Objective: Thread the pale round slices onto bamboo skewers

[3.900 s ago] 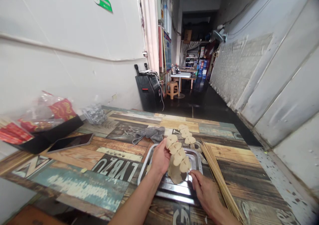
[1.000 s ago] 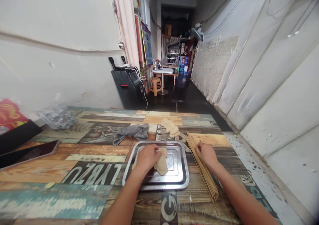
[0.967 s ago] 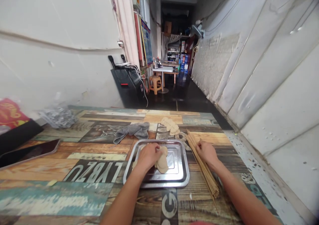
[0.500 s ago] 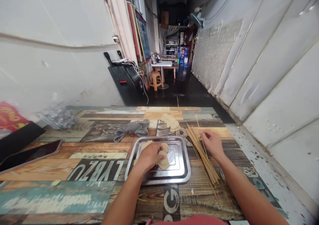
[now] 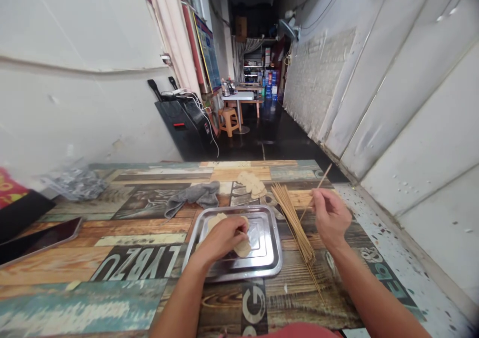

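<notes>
My left hand [image 5: 222, 237] rests in a steel tray [image 5: 270, 258], fingers curled on beige flat food pieces [image 5: 243, 249] lying there. My right hand [image 5: 329, 218] is raised just right of a bundle of bamboo skewers [image 5: 294, 221] and pinches a single skewer [image 5: 322, 177] that points up and to the right. A finished skewer of beige pieces [image 5: 252, 183] lies on the table beyond the tray.
A grey cloth [image 5: 192, 196] lies left of the finished skewer. A tablet [image 5: 35, 238], a black box [image 5: 22, 211] and crumpled plastic [image 5: 75, 182] are at the far left. The patterned wooden table [image 5: 127, 258] ends at the right near a white wall.
My right hand has lifted one skewer out of the bundle and raised it. My left hand stays on the pieces in the tray. The view has tilted slightly down.
</notes>
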`<state>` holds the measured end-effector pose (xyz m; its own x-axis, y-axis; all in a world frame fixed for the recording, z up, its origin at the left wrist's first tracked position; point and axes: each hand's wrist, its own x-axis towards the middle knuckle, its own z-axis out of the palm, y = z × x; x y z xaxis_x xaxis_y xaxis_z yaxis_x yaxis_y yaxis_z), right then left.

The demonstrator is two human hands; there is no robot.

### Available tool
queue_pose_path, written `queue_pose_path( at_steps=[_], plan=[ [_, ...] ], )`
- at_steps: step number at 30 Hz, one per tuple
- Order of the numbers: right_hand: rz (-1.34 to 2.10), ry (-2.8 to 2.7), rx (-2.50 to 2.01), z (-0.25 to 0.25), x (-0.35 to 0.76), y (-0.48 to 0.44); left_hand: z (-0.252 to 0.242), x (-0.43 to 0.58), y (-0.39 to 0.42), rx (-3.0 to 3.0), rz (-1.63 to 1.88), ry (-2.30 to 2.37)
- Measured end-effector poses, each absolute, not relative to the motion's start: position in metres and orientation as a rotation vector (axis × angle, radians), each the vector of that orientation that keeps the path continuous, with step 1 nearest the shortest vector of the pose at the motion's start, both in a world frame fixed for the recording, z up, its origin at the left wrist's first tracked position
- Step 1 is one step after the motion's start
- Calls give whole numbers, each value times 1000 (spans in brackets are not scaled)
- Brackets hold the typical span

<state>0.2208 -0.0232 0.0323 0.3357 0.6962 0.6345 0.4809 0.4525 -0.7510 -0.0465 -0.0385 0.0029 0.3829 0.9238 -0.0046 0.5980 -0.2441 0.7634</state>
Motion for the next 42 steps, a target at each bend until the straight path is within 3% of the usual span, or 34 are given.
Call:
queue_pose_path(
  at_steps=[3,8,14,42],
  plan=[
    [322,-1299,-1164,40,205,-41,8,-44,-38,1575,871,1314],
    [935,-1690,-1224,11,160,-76,5,-43,-29,852,1249,1248],
    [946,-1885,-1199,-23,146,-85,-3,-45,-21,550,1411,1058],
    [899,-1809,-1247,-26,146,-74,-4,-33,-29,552,1320,966]
  ],
)
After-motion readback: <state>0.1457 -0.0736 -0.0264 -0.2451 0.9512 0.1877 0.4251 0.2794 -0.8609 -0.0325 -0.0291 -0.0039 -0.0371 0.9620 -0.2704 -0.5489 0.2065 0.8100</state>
